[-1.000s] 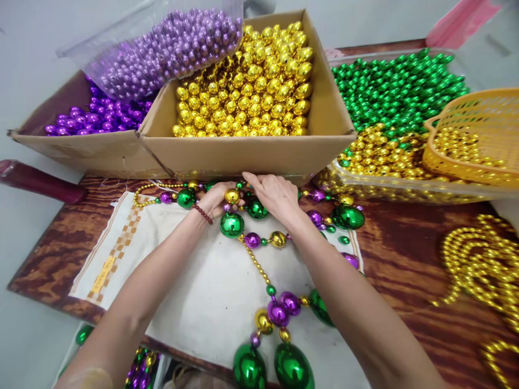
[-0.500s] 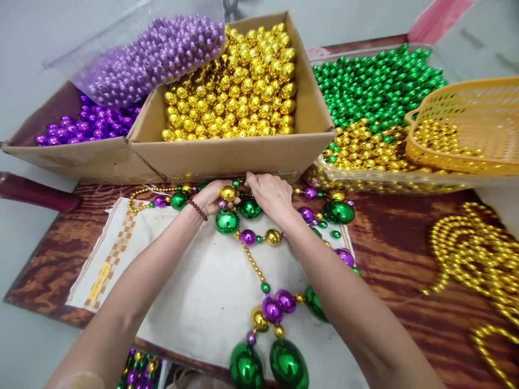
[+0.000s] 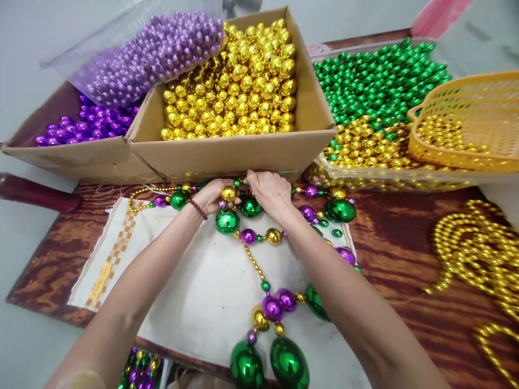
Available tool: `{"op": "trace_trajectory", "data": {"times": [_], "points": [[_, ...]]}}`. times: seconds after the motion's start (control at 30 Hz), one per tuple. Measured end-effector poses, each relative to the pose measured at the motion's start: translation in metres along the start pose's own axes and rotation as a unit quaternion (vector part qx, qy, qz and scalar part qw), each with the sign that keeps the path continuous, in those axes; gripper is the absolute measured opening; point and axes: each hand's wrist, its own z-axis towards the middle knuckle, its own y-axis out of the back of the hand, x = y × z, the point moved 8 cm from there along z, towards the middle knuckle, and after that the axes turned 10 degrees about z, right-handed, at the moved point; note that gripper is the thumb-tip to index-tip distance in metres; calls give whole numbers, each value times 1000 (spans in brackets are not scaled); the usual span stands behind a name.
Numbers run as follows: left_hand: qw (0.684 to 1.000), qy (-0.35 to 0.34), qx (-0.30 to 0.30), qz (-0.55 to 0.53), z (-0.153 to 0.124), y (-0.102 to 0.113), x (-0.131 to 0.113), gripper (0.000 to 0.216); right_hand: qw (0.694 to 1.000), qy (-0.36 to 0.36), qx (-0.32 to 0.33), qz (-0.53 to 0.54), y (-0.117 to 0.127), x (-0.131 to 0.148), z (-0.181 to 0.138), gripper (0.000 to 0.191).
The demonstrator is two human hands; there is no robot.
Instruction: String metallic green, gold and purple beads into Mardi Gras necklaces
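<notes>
Close to the front of the boxes, my left hand (image 3: 214, 199) is closed around part of a bead necklace (image 3: 248, 236), with a gold bead (image 3: 227, 193) showing at its fingers. My right hand (image 3: 270, 193) is right beside it, fingertips pinched together; what they grip is mostly hidden, with a small blue and orange bit at the thumb. A large green bead (image 3: 227, 221) hangs below my left hand, and another green bead (image 3: 250, 206) lies between the hands. Purple, gold and green beads run down to two big green ones (image 3: 289, 363) near the front.
A white cloth (image 3: 182, 292) covers part of the wooden table (image 3: 389, 232). Behind stand a cardboard box of gold beads (image 3: 231, 156), purple beads (image 3: 60, 132) at left, and green beads (image 3: 377, 81) at right beside a yellow basket (image 3: 478, 156). Gold bead strands (image 3: 470, 243) lie at right.
The view has shifted very slightly. Both hands stay in nearly the same place with the same grip, and the beads have not visibly moved.
</notes>
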Motion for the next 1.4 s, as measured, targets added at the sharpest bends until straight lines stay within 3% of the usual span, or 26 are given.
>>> {"op": "trace_trajectory", "data": {"times": [0.8,0.97,1.07,1.13,1.23,1.33,1.4], "points": [[1000,-14,-7,22,0,3,-2,14,999,32,9,14,0,3,-2,62],[996,-73,-56,12,-12,5,-8,8,996,61,42,44,15,8,-4,63],[984,-143,-100,42,-28,10,-14,8,988,131,70,42,40,8,-26,42],[961,-211,-143,109,-44,15,-23,10,986,143,70,58,62,-10,-48,30],[918,-289,-173,208,-72,16,-34,14,990,87,22,108,94,-74,-78,27],[896,-312,-171,265,-97,12,-37,16,984,-65,-153,60,128,-165,-95,27],[890,-309,-170,289,-111,8,-37,16,977,-148,-150,30,124,-207,-98,27]]}}
